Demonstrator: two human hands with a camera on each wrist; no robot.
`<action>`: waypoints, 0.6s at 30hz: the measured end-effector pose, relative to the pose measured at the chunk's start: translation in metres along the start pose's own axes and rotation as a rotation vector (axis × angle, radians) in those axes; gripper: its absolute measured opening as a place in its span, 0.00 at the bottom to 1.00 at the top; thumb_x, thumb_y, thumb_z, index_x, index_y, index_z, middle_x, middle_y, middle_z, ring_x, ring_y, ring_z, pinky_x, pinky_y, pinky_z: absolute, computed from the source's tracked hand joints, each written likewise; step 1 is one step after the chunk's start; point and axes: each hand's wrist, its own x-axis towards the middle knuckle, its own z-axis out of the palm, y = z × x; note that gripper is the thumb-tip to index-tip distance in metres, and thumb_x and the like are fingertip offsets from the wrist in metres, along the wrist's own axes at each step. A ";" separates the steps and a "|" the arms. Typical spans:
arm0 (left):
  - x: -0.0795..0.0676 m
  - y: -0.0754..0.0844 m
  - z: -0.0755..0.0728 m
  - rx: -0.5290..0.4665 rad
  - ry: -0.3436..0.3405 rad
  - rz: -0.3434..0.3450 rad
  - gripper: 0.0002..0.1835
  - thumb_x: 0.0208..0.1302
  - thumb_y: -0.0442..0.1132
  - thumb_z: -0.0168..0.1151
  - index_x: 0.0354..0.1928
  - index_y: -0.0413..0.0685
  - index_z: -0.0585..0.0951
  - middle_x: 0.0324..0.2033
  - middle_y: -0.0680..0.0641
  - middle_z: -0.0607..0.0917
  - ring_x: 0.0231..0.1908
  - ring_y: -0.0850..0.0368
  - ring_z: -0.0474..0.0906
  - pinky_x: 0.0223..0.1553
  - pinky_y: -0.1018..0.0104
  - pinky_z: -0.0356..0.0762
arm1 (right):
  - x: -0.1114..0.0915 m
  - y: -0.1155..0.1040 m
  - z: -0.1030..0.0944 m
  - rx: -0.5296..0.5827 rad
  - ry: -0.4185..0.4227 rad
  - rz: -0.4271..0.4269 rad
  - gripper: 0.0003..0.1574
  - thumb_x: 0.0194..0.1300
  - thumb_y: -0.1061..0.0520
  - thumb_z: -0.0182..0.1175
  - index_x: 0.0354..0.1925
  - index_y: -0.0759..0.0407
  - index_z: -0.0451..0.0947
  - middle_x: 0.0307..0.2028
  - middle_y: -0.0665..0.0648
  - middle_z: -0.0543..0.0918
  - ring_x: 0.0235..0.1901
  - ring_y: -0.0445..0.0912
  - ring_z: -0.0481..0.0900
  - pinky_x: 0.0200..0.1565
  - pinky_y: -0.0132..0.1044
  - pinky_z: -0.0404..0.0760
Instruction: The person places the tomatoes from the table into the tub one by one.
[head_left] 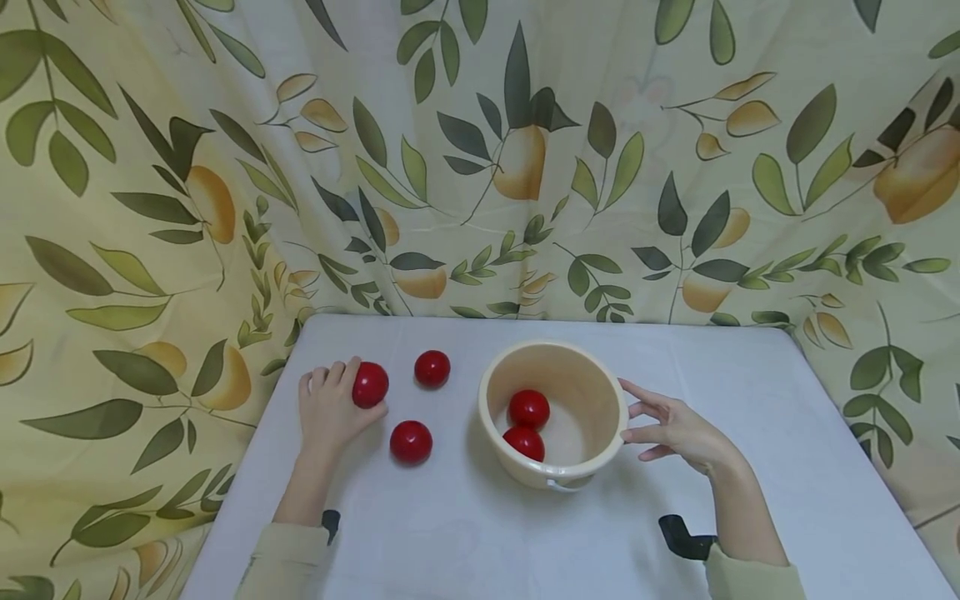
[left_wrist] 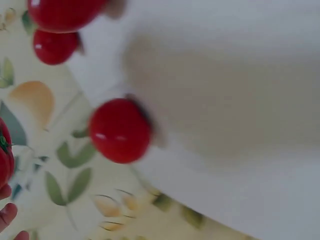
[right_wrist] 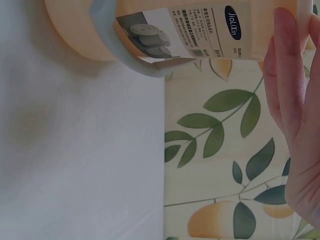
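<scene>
Pale sleeve [head_left: 281, 562] at the near left leads to the left hand [head_left: 330, 412], whose fingers curl round a red tomato [head_left: 371, 385] near the left edge of the table [head_left: 442, 533]. A firm, gentle hold and a straight lift should spare the two loose tomatoes [head_left: 411, 442] to its right. Bare tabletop separates these from the cream bucket [head_left: 585, 392], where two more tomatoes [head_left: 528, 409] lie. Fingers spread, the right hand [head_left: 678, 429] touches the bucket's rim, probably best kept light, with room on its right.
</scene>
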 end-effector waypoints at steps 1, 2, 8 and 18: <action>0.005 0.007 -0.002 0.002 0.007 0.021 0.36 0.40 0.57 0.64 0.52 0.46 0.73 0.41 0.41 0.78 0.43 0.42 0.70 0.50 0.46 0.62 | 0.000 0.000 0.000 0.001 0.001 0.001 0.55 0.51 0.58 0.68 0.70 0.57 0.49 0.42 0.62 0.72 0.33 0.46 0.81 0.30 0.42 0.81; 0.011 0.014 -0.004 0.003 0.014 0.044 0.36 0.40 0.57 0.64 0.52 0.46 0.73 0.41 0.41 0.78 0.43 0.43 0.70 0.50 0.46 0.62 | 0.000 0.000 0.000 0.001 0.000 0.001 0.55 0.51 0.58 0.68 0.70 0.57 0.49 0.42 0.62 0.72 0.33 0.46 0.81 0.30 0.41 0.81; 0.037 0.062 -0.014 0.001 0.011 0.153 0.37 0.40 0.59 0.65 0.54 0.48 0.72 0.44 0.43 0.78 0.46 0.45 0.70 0.51 0.46 0.64 | 0.000 -0.001 0.000 0.006 -0.008 -0.009 0.55 0.51 0.59 0.68 0.70 0.58 0.48 0.42 0.62 0.72 0.33 0.45 0.81 0.30 0.41 0.81; 0.061 0.141 -0.011 -0.010 -0.030 0.388 0.39 0.42 0.65 0.61 0.56 0.54 0.71 0.46 0.50 0.77 0.47 0.52 0.68 0.53 0.53 0.64 | -0.001 -0.001 0.000 0.009 -0.005 -0.010 0.55 0.51 0.59 0.68 0.70 0.59 0.49 0.41 0.63 0.72 0.33 0.46 0.82 0.29 0.42 0.81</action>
